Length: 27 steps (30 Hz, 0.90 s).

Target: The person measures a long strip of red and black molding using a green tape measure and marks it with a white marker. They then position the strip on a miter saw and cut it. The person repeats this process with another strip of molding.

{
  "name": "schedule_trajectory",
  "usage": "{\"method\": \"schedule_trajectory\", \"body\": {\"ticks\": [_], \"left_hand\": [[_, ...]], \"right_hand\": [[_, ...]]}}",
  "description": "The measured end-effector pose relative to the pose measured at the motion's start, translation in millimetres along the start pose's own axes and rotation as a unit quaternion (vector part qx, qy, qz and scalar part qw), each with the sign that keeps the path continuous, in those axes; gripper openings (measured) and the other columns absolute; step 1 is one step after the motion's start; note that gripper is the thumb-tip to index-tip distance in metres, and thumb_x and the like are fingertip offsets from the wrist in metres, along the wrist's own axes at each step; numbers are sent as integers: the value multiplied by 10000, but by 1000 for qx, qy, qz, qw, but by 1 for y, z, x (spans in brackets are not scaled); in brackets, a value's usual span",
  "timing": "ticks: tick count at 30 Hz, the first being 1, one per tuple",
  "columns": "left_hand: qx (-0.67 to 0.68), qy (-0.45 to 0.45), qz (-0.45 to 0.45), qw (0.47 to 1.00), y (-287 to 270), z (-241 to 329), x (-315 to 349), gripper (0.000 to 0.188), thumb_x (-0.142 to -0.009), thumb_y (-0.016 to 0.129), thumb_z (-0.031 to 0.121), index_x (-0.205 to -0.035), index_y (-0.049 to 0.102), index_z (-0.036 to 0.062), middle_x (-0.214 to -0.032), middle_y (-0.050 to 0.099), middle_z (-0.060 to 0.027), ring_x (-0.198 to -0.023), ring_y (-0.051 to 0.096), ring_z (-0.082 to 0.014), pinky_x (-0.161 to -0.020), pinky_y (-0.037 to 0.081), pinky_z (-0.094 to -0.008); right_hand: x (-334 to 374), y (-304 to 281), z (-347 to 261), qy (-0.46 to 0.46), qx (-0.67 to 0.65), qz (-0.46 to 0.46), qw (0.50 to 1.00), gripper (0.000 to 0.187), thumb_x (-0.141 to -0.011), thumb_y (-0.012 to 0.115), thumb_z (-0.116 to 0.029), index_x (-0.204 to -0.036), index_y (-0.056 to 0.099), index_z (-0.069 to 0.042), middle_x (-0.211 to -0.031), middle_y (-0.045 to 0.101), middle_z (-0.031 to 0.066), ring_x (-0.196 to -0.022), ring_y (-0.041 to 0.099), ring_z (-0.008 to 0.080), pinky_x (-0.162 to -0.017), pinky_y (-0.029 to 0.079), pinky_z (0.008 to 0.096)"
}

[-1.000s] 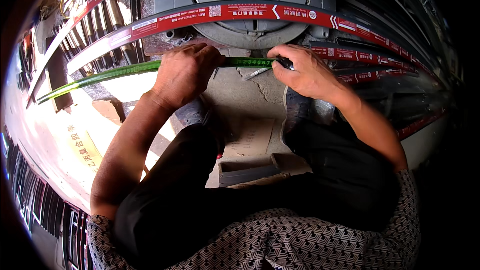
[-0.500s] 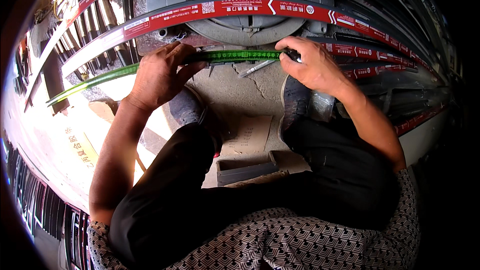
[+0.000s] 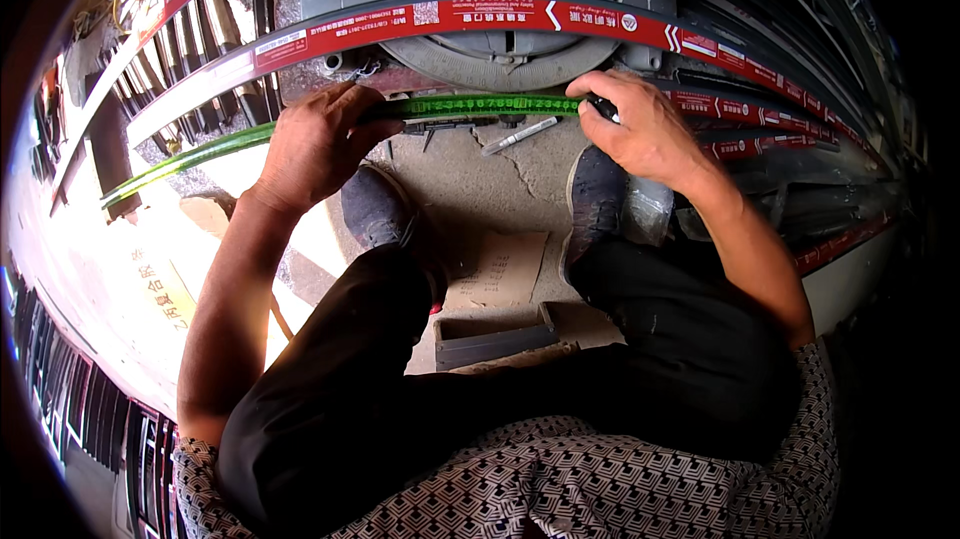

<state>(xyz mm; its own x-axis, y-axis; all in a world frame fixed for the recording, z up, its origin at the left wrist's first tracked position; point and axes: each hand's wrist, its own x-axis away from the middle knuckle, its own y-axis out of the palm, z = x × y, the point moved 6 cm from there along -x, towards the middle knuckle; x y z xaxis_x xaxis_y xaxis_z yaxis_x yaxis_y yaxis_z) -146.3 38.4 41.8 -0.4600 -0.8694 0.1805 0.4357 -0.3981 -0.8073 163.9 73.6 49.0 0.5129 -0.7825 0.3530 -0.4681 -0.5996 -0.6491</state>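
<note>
A bright green tape measure blade [image 3: 470, 107] is drawn out across the view, above my two shoes. My left hand [image 3: 312, 149] is closed round it, thumb below and fingers on top, and the blade runs on past it to a free end at the far left. At the right end my right hand [image 3: 640, 127] is closed on the tape measure, where a small dark part shows between thumb and fingers; most of it is hidden. A white marker pen [image 3: 520, 136] lies on the floor below the blade.
A long profile with red film [image 3: 480, 19] arches just beyond the tape, before a grey round machine base [image 3: 440, 64]. More red-filmed profiles [image 3: 745, 109] lie right. Cardboard [image 3: 497, 269] and a dark grey open-topped piece [image 3: 495, 344] lie between my legs.
My right hand has moved slightly right, and a little more green blade shows between my hands. My left hand keeps its grip almost in place. The whole view has shifted slightly.
</note>
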Motion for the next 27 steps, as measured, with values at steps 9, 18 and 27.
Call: {"method": "schedule_trajectory", "body": {"ticks": [9, 18, 27], "left_hand": [[-1, 29, 27, 999, 4, 24, -10, 254, -913, 769, 261, -1042, 696, 53, -909, 670, -113, -837, 689, -327, -734, 554, -432], [-8, 51, 29, 998, 4, 35, -16, 284, -927, 751, 289, -1092, 695, 65, -952, 679, -122, -849, 691, -334, -732, 558, -437], [-9, 72, 21, 997, 12, 46, -24, 311, -931, 750, 257, -1151, 681, 49, -1022, 687, -129, -894, 697, -338, -772, 575, -426]], "right_hand": [[-7, 8, -19, -27, -20, -11, 999, 244, -942, 615, -170, -1085, 646, 25, -955, 666, 229, -920, 645, 414, -847, 499, 461], [-10, 13, -27, -19, -27, -12, 999, 240, -936, 621, -177, -1072, 654, 18, -943, 661, 240, -905, 651, 407, -837, 503, 461], [-14, 15, -33, -9, -20, -30, 999, 269, -943, 635, -193, -1110, 656, 17, -1014, 681, 231, -955, 663, 400, -872, 511, 442]]}}
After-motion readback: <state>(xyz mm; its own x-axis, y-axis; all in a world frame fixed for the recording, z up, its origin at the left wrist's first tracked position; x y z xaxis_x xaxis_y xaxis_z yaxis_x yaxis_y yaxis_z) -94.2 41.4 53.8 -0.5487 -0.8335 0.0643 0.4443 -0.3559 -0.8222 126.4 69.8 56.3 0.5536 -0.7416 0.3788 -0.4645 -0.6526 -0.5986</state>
